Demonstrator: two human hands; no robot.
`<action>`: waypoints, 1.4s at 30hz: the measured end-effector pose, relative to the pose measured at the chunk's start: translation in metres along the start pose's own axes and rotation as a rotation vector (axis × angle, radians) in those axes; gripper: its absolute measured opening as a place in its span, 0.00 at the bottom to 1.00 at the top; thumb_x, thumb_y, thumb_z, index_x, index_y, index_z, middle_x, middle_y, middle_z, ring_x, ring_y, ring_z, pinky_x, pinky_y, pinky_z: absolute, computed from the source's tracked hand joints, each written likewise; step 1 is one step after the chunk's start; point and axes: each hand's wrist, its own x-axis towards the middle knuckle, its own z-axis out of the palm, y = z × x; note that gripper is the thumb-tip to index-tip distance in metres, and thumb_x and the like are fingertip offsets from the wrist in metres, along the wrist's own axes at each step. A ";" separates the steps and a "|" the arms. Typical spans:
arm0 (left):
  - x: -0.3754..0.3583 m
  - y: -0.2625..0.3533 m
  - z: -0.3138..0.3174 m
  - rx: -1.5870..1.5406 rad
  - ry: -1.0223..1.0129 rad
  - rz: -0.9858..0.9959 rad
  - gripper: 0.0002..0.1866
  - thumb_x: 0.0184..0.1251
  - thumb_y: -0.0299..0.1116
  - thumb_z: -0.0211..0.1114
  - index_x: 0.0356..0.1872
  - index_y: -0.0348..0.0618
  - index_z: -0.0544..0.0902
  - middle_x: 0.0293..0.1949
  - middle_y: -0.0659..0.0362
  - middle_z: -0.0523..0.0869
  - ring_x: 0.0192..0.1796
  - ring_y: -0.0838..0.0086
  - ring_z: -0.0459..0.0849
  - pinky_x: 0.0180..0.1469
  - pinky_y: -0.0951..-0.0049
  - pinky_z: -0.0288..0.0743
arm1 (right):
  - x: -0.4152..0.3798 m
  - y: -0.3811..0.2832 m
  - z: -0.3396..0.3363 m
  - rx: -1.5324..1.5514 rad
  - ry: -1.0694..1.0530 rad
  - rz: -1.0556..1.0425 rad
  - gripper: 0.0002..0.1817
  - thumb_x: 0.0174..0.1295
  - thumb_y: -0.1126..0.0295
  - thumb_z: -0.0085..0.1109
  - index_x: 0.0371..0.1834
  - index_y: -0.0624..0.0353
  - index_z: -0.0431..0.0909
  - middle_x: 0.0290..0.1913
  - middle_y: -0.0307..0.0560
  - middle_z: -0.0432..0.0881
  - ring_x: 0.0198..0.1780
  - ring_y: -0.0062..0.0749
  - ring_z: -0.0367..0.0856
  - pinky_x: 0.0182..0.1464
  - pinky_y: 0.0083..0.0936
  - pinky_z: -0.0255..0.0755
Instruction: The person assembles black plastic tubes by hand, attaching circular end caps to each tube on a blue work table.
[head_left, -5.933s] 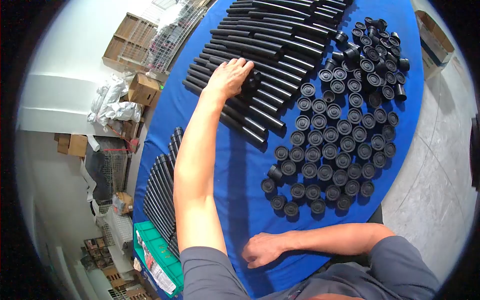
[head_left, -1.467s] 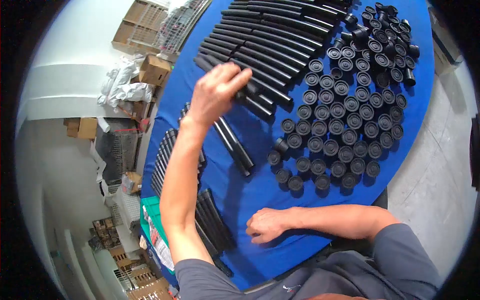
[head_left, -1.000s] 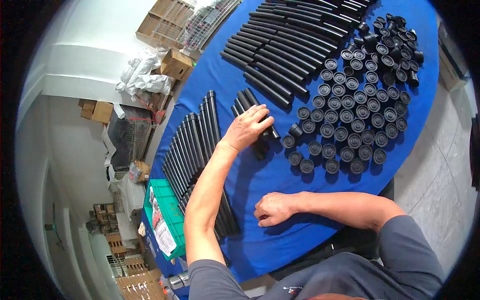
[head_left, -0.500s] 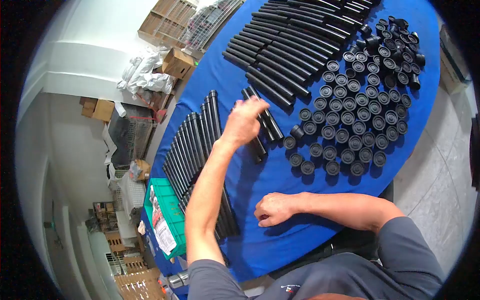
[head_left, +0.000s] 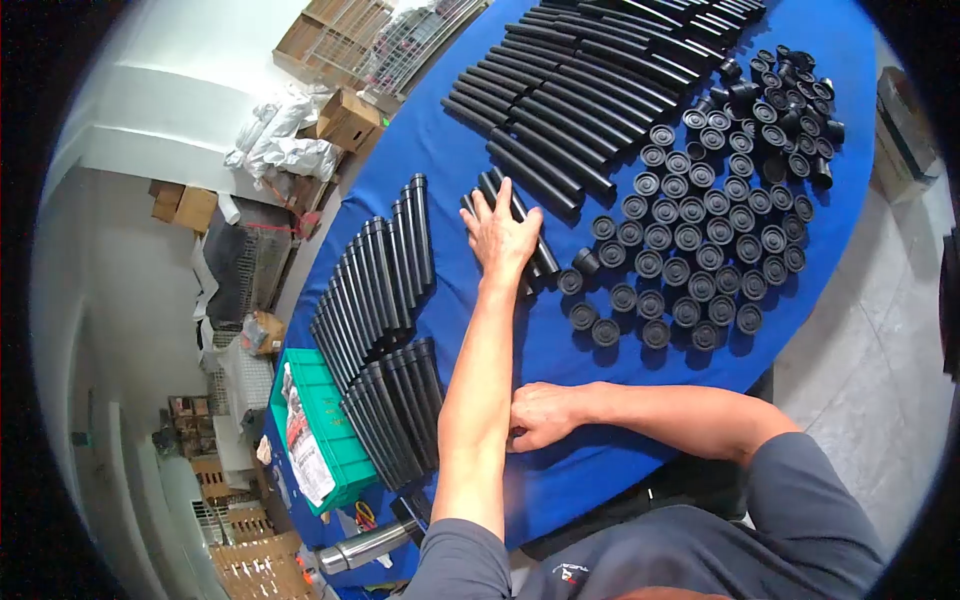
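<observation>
My left hand lies over a few loose black tubes in the middle of the table, its fingers spread across them. Those tubes lie side by side, partly hidden under the palm. Close to the table's near edge rests my right hand, fingers curled in and partly behind my left forearm. What it holds, if anything, is hidden. Left of my left arm, black tubes with collared ends lie in rows. Many round black caps stand to the right.
More plain black tubes are stacked in rows at the far side of the blue-covered table. A green crate holding papers sits at the left edge, near a metal cylinder. Cardboard boxes stand beyond the table.
My left hand has come down onto the loose tubes, its fingers spreading, and my left forearm has swung right. My right hand stays near the edge. The view has shifted slightly.
</observation>
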 end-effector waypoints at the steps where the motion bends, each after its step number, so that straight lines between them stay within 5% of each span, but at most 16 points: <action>1: 0.002 -0.003 0.003 0.005 -0.012 0.000 0.42 0.57 0.56 0.68 0.78 0.72 0.70 0.83 0.45 0.56 0.81 0.32 0.51 0.74 0.31 0.59 | 0.000 0.002 0.000 0.012 0.004 -0.018 0.18 0.58 0.58 0.61 0.24 0.64 0.82 0.25 0.62 0.83 0.32 0.61 0.84 0.37 0.53 0.75; 7: 0.000 -0.027 -0.005 0.004 -0.031 0.107 0.36 0.59 0.53 0.66 0.73 0.72 0.76 0.82 0.47 0.60 0.83 0.39 0.52 0.76 0.38 0.61 | -0.001 -0.011 -0.016 0.046 -0.167 -0.021 0.21 0.60 0.55 0.64 0.22 0.65 0.83 0.24 0.58 0.84 0.28 0.54 0.84 0.34 0.48 0.74; 10: -0.013 -0.045 -0.010 -0.007 -0.027 0.131 0.36 0.59 0.52 0.65 0.73 0.72 0.76 0.82 0.47 0.60 0.83 0.39 0.52 0.76 0.41 0.61 | -0.001 -0.016 -0.017 0.391 -0.369 0.103 0.21 0.61 0.54 0.68 0.23 0.63 0.85 0.21 0.48 0.83 0.24 0.38 0.82 0.31 0.40 0.73; 11: -0.021 -0.052 -0.011 0.000 -0.025 0.132 0.35 0.60 0.52 0.65 0.73 0.72 0.76 0.82 0.47 0.60 0.83 0.39 0.52 0.76 0.42 0.61 | -0.001 -0.016 -0.011 0.549 -0.452 0.149 0.20 0.63 0.55 0.71 0.24 0.63 0.85 0.19 0.40 0.80 0.23 0.23 0.76 0.27 0.31 0.67; 15: -0.052 -0.065 -0.017 0.035 -0.001 0.127 0.35 0.60 0.51 0.67 0.72 0.71 0.77 0.81 0.46 0.62 0.82 0.38 0.54 0.77 0.46 0.61 | -0.004 -0.023 -0.003 0.718 -0.780 0.202 0.18 0.61 0.53 0.73 0.26 0.58 0.87 0.21 0.35 0.79 0.20 0.16 0.72 0.21 0.20 0.62; 21: -0.148 -0.055 -0.030 0.042 0.110 0.164 0.33 0.57 0.45 0.69 0.69 0.63 0.80 0.77 0.38 0.67 0.77 0.29 0.61 0.76 0.44 0.64 | -0.014 -0.027 0.040 0.613 -1.078 0.134 0.22 0.62 0.50 0.73 0.23 0.59 0.84 0.22 0.36 0.78 0.21 0.22 0.73 0.23 0.26 0.65; 29: -0.233 -0.025 -0.044 0.039 -0.030 0.051 0.36 0.66 0.51 0.68 0.76 0.67 0.73 0.82 0.43 0.59 0.83 0.38 0.51 0.74 0.36 0.57 | -0.019 -0.075 0.072 0.614 -1.484 0.081 0.20 0.61 0.54 0.73 0.29 0.62 0.87 0.20 0.37 0.78 0.17 0.19 0.71 0.18 0.23 0.61; 32: -0.228 -0.023 -0.052 0.004 -0.081 0.034 0.37 0.68 0.58 0.67 0.78 0.65 0.71 0.82 0.42 0.57 0.83 0.37 0.49 0.74 0.33 0.54 | -0.022 -0.048 0.081 0.971 -1.362 0.193 0.16 0.63 0.59 0.72 0.32 0.63 0.88 0.21 0.37 0.78 0.16 0.16 0.69 0.16 0.21 0.58; 35: -0.229 -0.031 -0.063 -0.103 -0.094 0.047 0.41 0.66 0.61 0.69 0.78 0.60 0.70 0.82 0.41 0.58 0.83 0.36 0.50 0.76 0.33 0.53 | -0.023 -0.036 0.086 0.933 -1.361 0.177 0.15 0.63 0.60 0.72 0.33 0.64 0.87 0.22 0.38 0.79 0.15 0.15 0.68 0.14 0.19 0.57; 42: -0.158 -0.056 -0.081 -0.132 0.096 0.214 0.35 0.70 0.50 0.70 0.73 0.43 0.75 0.76 0.37 0.67 0.79 0.40 0.62 0.79 0.49 0.57 | -0.021 -0.036 0.080 1.019 -1.306 0.181 0.13 0.63 0.62 0.72 0.34 0.63 0.85 0.22 0.35 0.76 0.15 0.14 0.65 0.15 0.18 0.54</action>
